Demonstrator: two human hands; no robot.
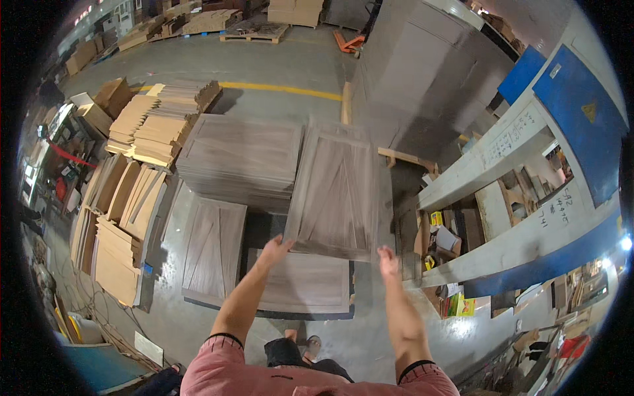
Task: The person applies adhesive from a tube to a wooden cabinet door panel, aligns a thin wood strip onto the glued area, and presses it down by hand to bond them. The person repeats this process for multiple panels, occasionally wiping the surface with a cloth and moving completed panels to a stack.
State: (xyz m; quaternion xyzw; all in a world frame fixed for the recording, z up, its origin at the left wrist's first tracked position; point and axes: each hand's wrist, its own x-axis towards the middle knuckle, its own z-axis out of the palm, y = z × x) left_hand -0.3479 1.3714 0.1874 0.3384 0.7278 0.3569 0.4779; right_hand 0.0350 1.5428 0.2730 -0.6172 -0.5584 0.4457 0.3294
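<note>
Hands apart — left hand grips grey door panel, right hand open beside it.

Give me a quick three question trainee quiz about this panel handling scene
1. True or false: the left hand touches the near edge of the grey wood-grain panel.
2. Which hand is off the panel? A left, B right, C neither.
3. Fill in: the tall stack of grey panels lies to the person's ____ of the lifted panel.

Key: 1 true. 2 B, the right hand is open just below the edge. 3 left.
</note>
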